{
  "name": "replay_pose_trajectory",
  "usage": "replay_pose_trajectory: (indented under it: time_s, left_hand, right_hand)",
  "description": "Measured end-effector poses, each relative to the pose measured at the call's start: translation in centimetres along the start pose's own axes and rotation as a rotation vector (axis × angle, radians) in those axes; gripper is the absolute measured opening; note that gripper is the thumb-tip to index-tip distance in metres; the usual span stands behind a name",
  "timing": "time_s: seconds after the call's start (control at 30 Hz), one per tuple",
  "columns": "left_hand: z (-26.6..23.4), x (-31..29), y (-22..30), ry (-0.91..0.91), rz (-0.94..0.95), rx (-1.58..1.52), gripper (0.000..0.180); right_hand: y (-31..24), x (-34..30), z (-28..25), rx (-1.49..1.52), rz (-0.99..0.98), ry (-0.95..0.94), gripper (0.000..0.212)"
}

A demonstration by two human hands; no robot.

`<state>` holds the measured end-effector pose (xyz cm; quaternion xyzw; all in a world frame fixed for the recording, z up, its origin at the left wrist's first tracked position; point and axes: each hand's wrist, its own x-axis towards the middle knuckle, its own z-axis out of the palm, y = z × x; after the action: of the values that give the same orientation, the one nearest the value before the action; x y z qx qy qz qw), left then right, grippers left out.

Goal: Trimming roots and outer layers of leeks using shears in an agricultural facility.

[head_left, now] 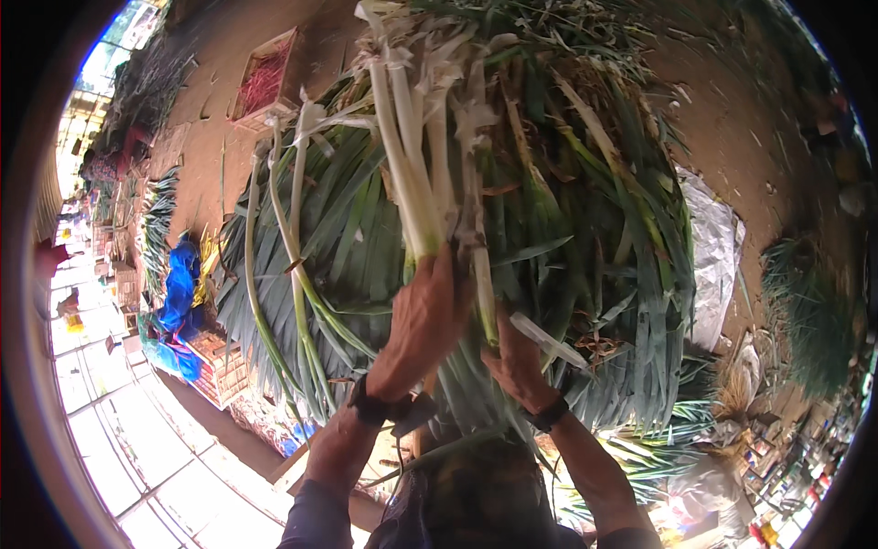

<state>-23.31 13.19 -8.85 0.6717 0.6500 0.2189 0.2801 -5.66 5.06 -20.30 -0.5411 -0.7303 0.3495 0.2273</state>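
A large heap of leeks with broad green leaves point(357, 220) lies in front of me. My left hand point(425, 316) is closed round several leeks point(407, 192), their white shanks and ragged root ends pointing away from me. Close beside it, my right hand point(519, 361) is closed at the green part of a thinner leek point(483, 284), its fingers partly hidden. A pale, flat strip point(549, 340) sticks out rightward by this hand; whether I grip it cannot be told. To the left, a few single leeks point(274, 210) lie loose on the leaves.
At the far left, a wooden crate point(267, 78) holds something red. Nearer left are a blue sheet point(181, 284) and another crate point(215, 366). A whitish plastic sheet point(712, 256) lies right of the heap, with more greens point(805, 311) on the earth floor beyond.
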Motion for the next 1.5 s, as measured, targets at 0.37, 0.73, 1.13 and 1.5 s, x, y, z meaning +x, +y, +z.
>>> replay_pose_trajectory:
  time_s: [0.37,0.73,1.13,1.5]
  left_hand:
    - [2.8,1.1,2.3,0.034,0.096,-0.014,0.053]
    - [8.8,-5.9,6.0,-0.087,0.117,-0.156,0.066]
    - [11.5,-8.9,10.9,-0.289,-0.075,-0.306,0.06]
    - [13.6,-8.4,9.6,-0.292,-0.092,-0.23,0.066]
  right_hand:
    - [1.3,4.7,-8.4,-0.375,-0.061,-0.008,0.043]
    - [13.4,14.1,-22.9,-0.696,0.251,-0.1,0.053]
    - [5.7,0.3,-18.1,-0.973,0.056,0.054,0.073]
    - [6.8,-1.8,-17.9,-0.307,0.288,0.057,0.068]
